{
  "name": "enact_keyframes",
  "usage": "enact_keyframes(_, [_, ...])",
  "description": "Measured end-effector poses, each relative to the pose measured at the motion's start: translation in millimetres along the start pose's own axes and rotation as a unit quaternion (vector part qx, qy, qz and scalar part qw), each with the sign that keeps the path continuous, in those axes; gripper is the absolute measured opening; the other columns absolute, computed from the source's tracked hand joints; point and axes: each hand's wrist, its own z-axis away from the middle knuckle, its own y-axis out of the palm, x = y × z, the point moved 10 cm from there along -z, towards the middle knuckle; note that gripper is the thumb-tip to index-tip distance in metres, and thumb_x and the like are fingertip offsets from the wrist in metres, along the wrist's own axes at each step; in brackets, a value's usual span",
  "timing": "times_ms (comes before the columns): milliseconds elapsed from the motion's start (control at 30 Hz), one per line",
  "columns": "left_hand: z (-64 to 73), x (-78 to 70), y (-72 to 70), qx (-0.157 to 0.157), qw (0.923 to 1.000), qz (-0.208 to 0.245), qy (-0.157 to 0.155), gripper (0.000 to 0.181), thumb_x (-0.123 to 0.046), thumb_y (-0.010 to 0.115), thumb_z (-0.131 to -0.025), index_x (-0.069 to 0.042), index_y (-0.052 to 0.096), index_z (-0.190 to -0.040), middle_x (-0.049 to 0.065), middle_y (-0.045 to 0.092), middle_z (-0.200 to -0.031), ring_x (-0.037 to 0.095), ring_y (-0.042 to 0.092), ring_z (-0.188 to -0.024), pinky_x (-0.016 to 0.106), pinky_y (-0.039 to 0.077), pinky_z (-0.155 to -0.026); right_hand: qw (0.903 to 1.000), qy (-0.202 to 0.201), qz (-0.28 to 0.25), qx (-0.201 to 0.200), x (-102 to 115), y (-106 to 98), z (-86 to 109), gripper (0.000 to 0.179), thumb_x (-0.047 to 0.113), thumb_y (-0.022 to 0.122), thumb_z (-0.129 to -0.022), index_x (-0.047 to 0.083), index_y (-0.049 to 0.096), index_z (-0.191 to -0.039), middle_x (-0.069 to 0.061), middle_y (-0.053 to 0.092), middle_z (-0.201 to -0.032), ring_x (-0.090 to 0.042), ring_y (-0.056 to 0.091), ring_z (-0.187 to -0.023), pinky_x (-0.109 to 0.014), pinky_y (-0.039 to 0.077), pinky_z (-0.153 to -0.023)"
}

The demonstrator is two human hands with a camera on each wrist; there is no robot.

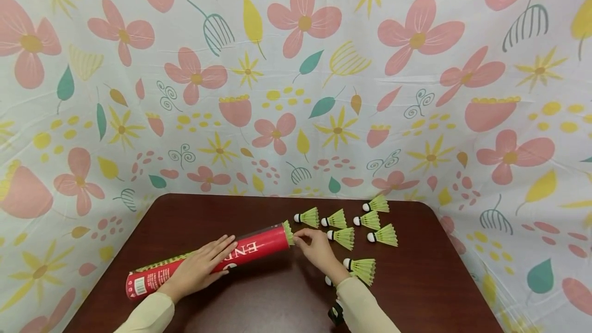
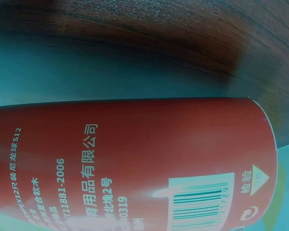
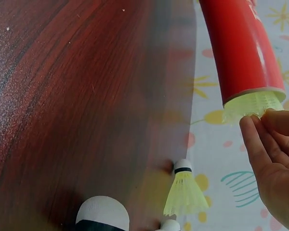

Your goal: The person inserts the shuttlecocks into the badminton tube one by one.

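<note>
A long red shuttlecock tube (image 1: 263, 244) lies slanted across the left half of the table, its mouth toward the right. My left hand (image 1: 203, 263) holds it near the middle, fingers over the top and thumb along the near side. In the left wrist view the red tube's barcode end (image 2: 135, 159) fills the lower part. A yellow-green shuttlecock skirt (image 3: 253, 105) sticks out of the mouth; the rest of that shuttlecock is hidden inside. The thumb and fingertips of my right hand (image 3: 277, 154) pinch the skirt's rim.
Several yellow-green shuttlecocks with white heads lie right of the tube, including one shuttlecock (image 1: 383, 235) and another (image 1: 363, 270) beside the right forearm. A small black object (image 1: 336, 313) is partly under the right sleeve. A flowered cloth (image 1: 296, 91) hangs behind the dark table (image 1: 430, 281).
</note>
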Motion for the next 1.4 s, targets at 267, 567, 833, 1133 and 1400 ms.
enact_keyframes(267, [-2.1,1.1,0.9,0.009,0.9999,0.002,-0.008,0.085,-0.034,0.080,-0.077,-0.008,0.040,-0.147,0.013,0.043,-0.148,0.031,0.045,-0.131,0.026,0.023,-0.114,1.0000,-0.002,0.002,0.002,1.4,4.1,-1.3,0.008,0.013,0.068,-0.090,0.010,0.074,-0.093,0.001,0.072,-0.085,-0.003,0.056,-0.065,-0.021,0.045,-0.059])
enact_keyframes(567, [-1.7,-0.4,0.8,0.012,0.9997,0.011,-0.016,0.084,-0.035,0.079,-0.078,-0.007,0.040,-0.147,0.014,0.043,-0.147,0.032,0.045,-0.131,0.023,0.015,-0.116,0.9999,-0.007,0.000,0.008,4.9,9.2,-1.0,0.007,0.010,0.068,-0.089,0.009,0.074,-0.093,0.001,0.072,-0.085,-0.009,0.064,-0.075,-0.022,0.050,-0.065])
enact_keyframes(833, [-3.1,-0.5,-0.2,0.012,0.9999,0.006,-0.011,0.086,-0.032,0.082,-0.075,-0.007,0.041,-0.146,0.014,0.044,-0.146,0.033,0.047,-0.129,0.024,0.018,-0.115,0.9998,-0.006,-0.007,0.020,5.8,13.4,-1.6,0.009,0.004,0.067,-0.089,0.006,0.074,-0.094,-0.001,0.072,-0.086,-0.010,0.065,-0.078,-0.022,0.050,-0.064])
enact_keyframes(1133, [-1.4,-0.9,-0.2,0.008,0.9999,0.001,-0.006,0.086,-0.032,0.083,-0.074,-0.007,0.041,-0.146,0.013,0.044,-0.147,0.033,0.048,-0.128,0.024,0.017,-0.116,0.9984,-0.015,-0.005,0.054,9.4,15.8,-0.7,0.010,0.005,0.065,-0.090,0.007,0.073,-0.095,-0.004,0.072,-0.087,-0.018,0.067,-0.079,-0.023,0.051,-0.064])
enact_keyframes(1400, [0.4,1.5,-1.1,0.009,0.9999,-0.004,-0.009,0.076,-0.040,0.073,-0.084,-0.007,0.041,-0.146,0.015,0.045,-0.145,0.031,0.047,-0.130,0.025,0.021,-0.115,0.9959,-0.036,0.003,0.084,11.2,10.7,0.4,0.011,0.004,0.064,-0.091,0.003,0.073,-0.098,-0.005,0.071,-0.084,-0.020,0.066,-0.074,-0.024,0.051,-0.062])
